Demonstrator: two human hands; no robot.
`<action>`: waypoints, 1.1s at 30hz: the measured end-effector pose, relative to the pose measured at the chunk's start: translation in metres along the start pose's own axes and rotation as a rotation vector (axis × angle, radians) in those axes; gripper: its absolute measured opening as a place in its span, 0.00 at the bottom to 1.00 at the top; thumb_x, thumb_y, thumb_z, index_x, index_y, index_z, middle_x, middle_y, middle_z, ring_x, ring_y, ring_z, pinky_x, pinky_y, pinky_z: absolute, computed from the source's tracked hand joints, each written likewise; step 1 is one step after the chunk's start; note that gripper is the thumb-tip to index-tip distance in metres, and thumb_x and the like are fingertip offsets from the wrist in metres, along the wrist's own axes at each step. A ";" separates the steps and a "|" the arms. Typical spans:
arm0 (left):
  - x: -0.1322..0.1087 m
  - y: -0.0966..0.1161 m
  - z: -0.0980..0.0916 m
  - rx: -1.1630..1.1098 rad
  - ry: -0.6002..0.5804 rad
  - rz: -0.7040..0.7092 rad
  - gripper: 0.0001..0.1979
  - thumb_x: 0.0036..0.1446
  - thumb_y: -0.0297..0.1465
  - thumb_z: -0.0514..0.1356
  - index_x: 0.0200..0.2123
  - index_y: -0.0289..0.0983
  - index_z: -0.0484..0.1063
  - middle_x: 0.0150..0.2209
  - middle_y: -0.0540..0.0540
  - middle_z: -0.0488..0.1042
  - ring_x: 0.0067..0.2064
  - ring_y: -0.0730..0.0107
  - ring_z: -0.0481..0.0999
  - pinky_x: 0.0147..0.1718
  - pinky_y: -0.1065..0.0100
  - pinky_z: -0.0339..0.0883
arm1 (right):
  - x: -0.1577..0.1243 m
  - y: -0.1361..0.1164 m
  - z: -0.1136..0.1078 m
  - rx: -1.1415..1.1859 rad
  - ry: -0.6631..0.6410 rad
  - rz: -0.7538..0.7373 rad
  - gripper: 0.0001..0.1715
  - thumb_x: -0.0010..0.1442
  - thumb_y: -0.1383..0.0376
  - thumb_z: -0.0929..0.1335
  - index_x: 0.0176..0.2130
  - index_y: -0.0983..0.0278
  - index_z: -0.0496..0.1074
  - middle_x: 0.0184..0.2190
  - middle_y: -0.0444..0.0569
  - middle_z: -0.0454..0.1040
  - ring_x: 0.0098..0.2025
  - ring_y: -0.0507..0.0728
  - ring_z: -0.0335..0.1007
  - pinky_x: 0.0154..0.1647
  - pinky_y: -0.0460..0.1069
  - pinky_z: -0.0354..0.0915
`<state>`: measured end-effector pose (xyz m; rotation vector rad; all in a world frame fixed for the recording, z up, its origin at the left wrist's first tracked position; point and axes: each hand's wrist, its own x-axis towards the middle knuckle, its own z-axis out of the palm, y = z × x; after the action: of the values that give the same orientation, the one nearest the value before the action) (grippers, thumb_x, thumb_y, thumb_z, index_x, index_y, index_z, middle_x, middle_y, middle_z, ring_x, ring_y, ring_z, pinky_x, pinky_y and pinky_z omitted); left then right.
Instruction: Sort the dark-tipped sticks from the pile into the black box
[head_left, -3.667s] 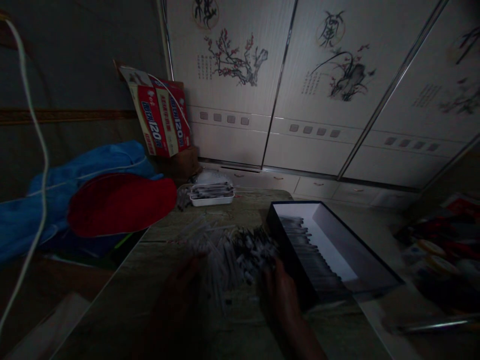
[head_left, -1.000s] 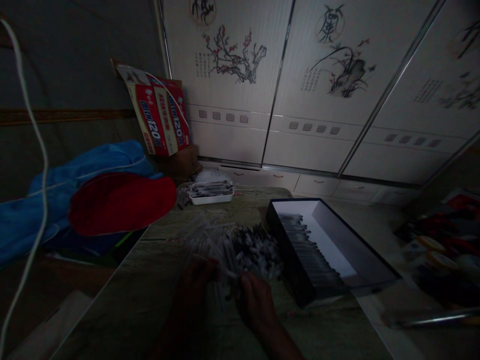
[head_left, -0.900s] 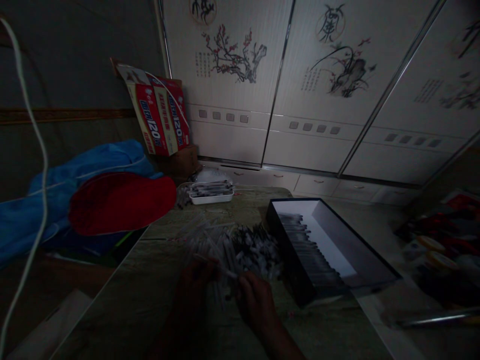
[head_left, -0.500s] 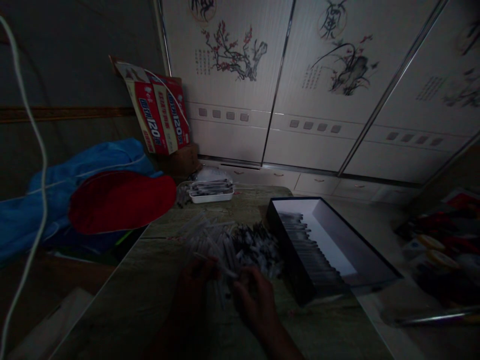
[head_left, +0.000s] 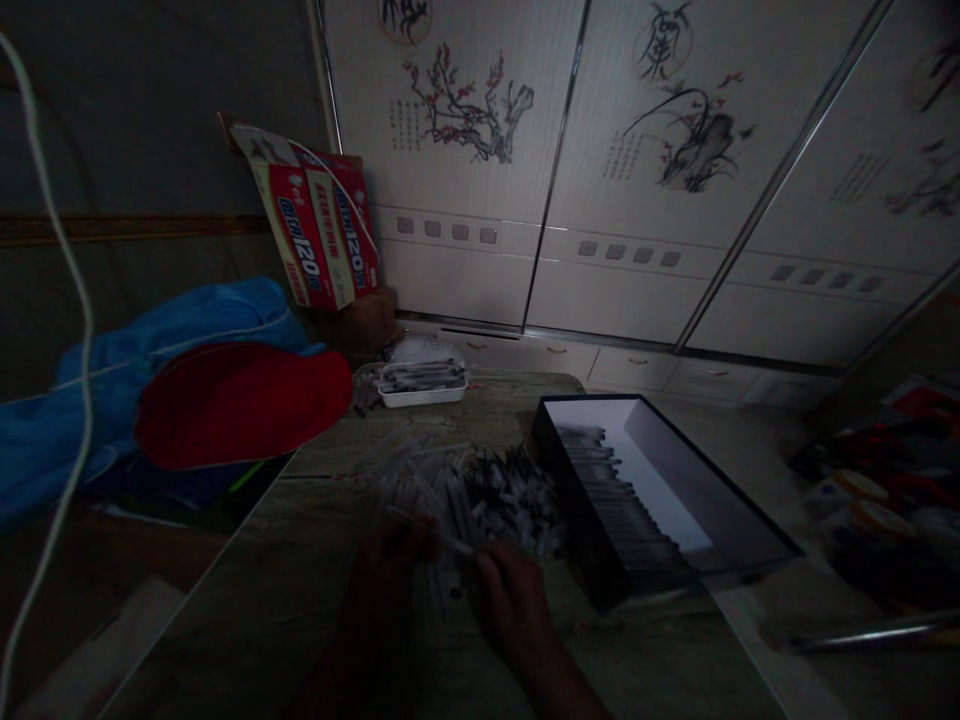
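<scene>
Dim light leaves both hands partly in shadow. My left hand (head_left: 390, 560) is closed, with the pale end of a thin pen piece (head_left: 400, 514) sticking out past its fingers. My right hand (head_left: 514, 590) pinches a pale, slender pen barrel (head_left: 454, 543), which points toward the left fingers. Whether the two pieces touch, I cannot tell. Just beyond the hands lies a loose heap of clear pen barrels (head_left: 409, 480). To its right is a pile of small black-and-clear pen parts (head_left: 517, 505), probably caps.
An open black box (head_left: 720, 500) with a white inside stands at right, a row of pens (head_left: 619, 495) along its left side. Farther back is a white tray (head_left: 424, 397) of pens. Blue cloth (head_left: 187, 320) and a red cloth piece (head_left: 244, 405) lie left of the table.
My hands stay almost in place over the table. The right fingers have shifted slightly on the pen barrel; the piles and box look the same.
</scene>
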<state>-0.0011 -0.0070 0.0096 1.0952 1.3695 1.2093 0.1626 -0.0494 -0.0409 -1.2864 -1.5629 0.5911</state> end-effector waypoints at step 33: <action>0.002 -0.003 -0.001 0.052 0.005 0.005 0.21 0.42 0.48 0.63 0.30 0.35 0.78 0.25 0.47 0.79 0.31 0.61 0.77 0.35 0.64 0.70 | 0.000 0.001 0.001 0.019 -0.012 -0.010 0.17 0.66 0.60 0.59 0.36 0.64 0.73 0.24 0.46 0.74 0.26 0.52 0.69 0.26 0.44 0.61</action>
<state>-0.0023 -0.0055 0.0061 1.1328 1.4098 1.1867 0.1622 -0.0494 -0.0420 -1.2625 -1.5687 0.6072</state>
